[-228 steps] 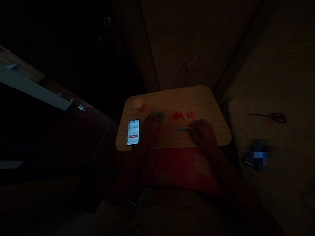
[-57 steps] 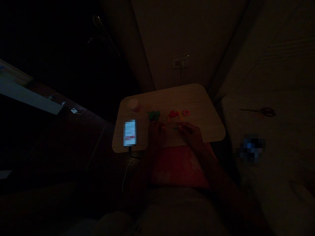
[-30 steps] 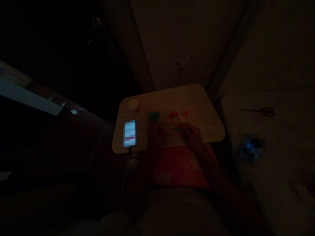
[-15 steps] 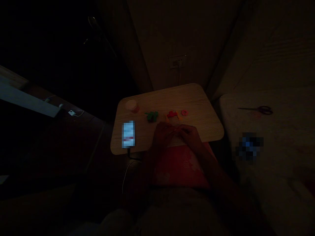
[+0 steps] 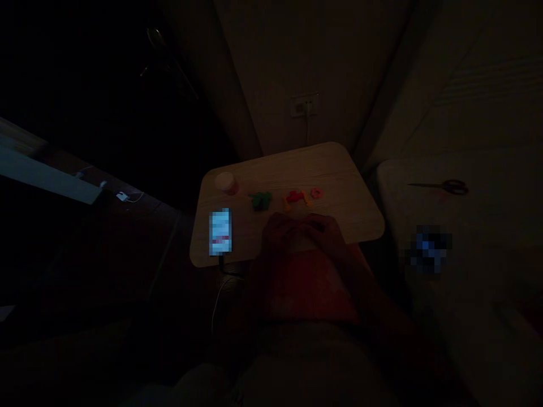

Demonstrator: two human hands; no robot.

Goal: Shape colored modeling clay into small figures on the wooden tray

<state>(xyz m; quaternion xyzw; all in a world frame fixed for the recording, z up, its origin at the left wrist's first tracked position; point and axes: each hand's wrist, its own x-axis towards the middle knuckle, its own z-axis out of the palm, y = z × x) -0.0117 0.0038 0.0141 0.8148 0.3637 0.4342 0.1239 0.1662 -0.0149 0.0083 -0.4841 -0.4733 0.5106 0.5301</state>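
In dim light, my left hand [image 5: 279,227] and my right hand [image 5: 321,227] meet over the front edge of a small wooden table [image 5: 280,167]. The fingers of both are curled together at the fingertips, and whatever sits between them is too dark to make out. Just beyond the hands lies a red piece with orange-yellow parts [image 5: 294,196]. A pink flower-shaped ring [image 5: 316,193] rests to its right. To the left is a dark green piece [image 5: 261,200] of irregular shape.
A lidded tub [image 5: 227,183] stands at the table's back left. In front of it lies a lit phone [image 5: 220,232], its screen blurred, with a cable below. Scissors [image 5: 456,187] lie on a pale surface at right. A wall socket [image 5: 304,105] holds a plug.
My hands have drawn slightly closer together at the fingertips. The view has shifted a little and looks darker; the pieces on the table stay in place.
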